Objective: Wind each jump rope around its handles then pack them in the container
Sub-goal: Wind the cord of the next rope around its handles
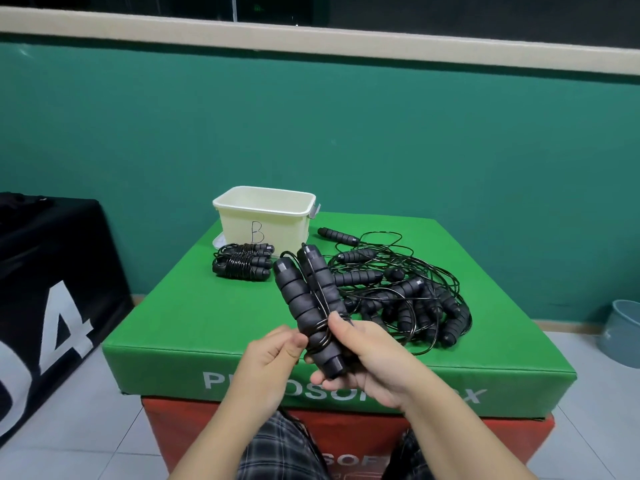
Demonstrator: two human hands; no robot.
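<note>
Right hand (367, 355) gripping pair of handles (311, 306) held upright over near edge of green box (194, 317). Left hand (273, 351) pinching cord (320, 325), few turns lying round handles; winding looking barely begun. Wound ropes (242, 263) lying just beside tub (265, 216), not packed. Tangled pile (405, 296) waiting at right. Tub interior showing nothing from here.

Container (265, 216) mouth open above; wound ropes (242, 265) just before it, tangle (398, 299) right
</note>
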